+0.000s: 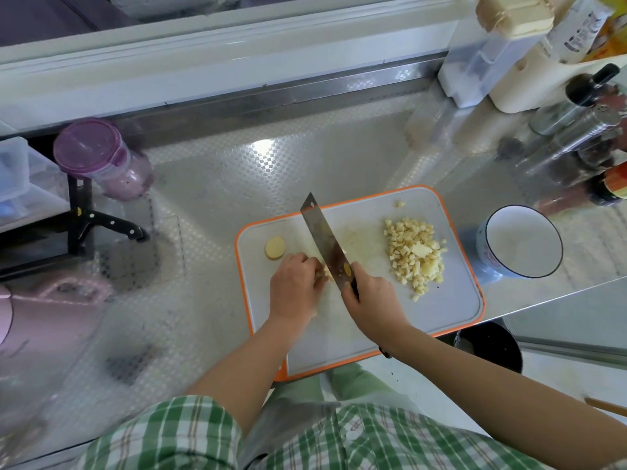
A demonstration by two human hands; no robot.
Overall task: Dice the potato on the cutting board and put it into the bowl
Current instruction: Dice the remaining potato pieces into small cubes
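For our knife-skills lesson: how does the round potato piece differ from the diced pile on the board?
The round potato piece is a single flat disc; the pile is many small cubes. The piece lies by the cutting board's left edge, the pile toward the right, nearer the bowl. Both are pale yellow and rest on the board.

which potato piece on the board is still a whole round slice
The round slice by the cutting board's left edge, beside the left hand; the pile on the right is already diced.
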